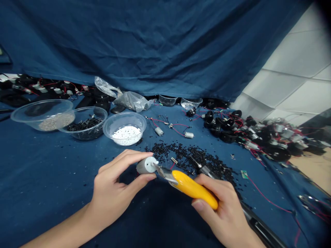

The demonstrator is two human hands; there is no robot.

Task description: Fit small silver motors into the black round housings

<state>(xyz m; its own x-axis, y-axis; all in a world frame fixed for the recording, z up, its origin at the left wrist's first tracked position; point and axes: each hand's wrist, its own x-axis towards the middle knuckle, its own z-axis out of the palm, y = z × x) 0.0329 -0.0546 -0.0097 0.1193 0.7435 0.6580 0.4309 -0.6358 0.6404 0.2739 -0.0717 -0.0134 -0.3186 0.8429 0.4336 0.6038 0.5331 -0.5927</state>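
Note:
Between thumb and fingers, my left hand [117,184] pinches a small silver motor [146,165], its flat end with a small white piece at the shaft turned to the right. My right hand [223,203] is closed round the yellow handle of a utility knife [193,187]. The knife's metal tip touches or nearly touches the white piece on the motor; exact contact is hard to make out. Just beyond the hands, many tiny black parts [181,151] lie scattered on the blue cloth. A screwdriver [205,169] with a thin shaft lies among them, partly behind my right hand.
Clear bowls hold white bits [126,135], black pieces [85,124] and greyish small parts [55,121] at left. Two wired motors [188,135] lie ahead. A pile of motors, wires and black housings [281,136] covers the right side. A plastic bag [133,100] sits behind, before a blue curtain [155,44].

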